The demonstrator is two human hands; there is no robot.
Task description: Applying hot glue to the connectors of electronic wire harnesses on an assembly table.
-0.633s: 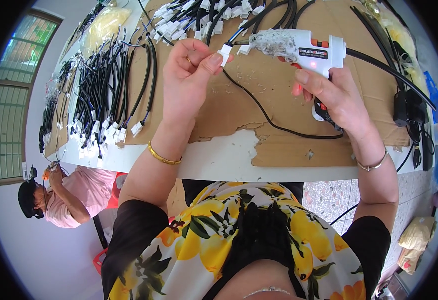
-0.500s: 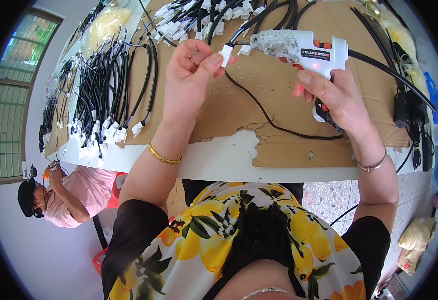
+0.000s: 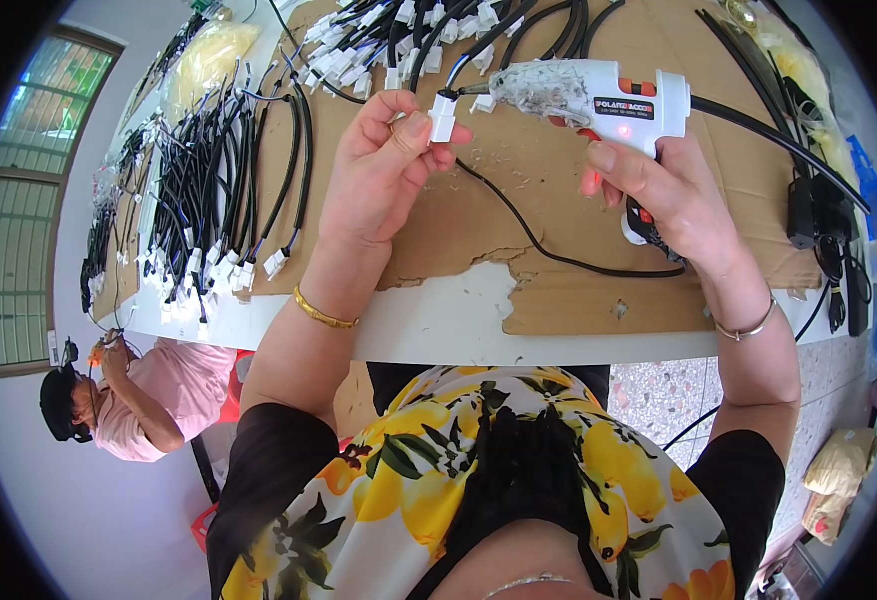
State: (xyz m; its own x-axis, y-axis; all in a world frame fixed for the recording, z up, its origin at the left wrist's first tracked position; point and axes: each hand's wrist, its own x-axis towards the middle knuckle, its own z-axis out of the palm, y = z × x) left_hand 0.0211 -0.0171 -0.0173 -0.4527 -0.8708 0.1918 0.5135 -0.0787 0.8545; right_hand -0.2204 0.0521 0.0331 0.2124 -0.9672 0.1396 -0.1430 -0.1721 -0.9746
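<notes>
I see the white connector (image 3: 442, 118) held up over the brown cardboard (image 3: 598, 295), the grip of the left hand (image 3: 383, 160) pinched on it. Just right of the connector, the nozzle (image 3: 474, 89) of the glue gun (image 3: 563, 88) points at its wire end; the right hand's (image 3: 673, 190) grip wraps the gun's handle. Black cables (image 3: 223, 180) lie left of the connector.

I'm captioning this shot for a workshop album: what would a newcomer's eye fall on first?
Probably the white hot-glue gun in the right hand, right of upper centre, its nozzle close to the white connector pinched in the left hand. Next might come the lemon-print top, low in the middle, then the black cables massed at upper left.
</notes>
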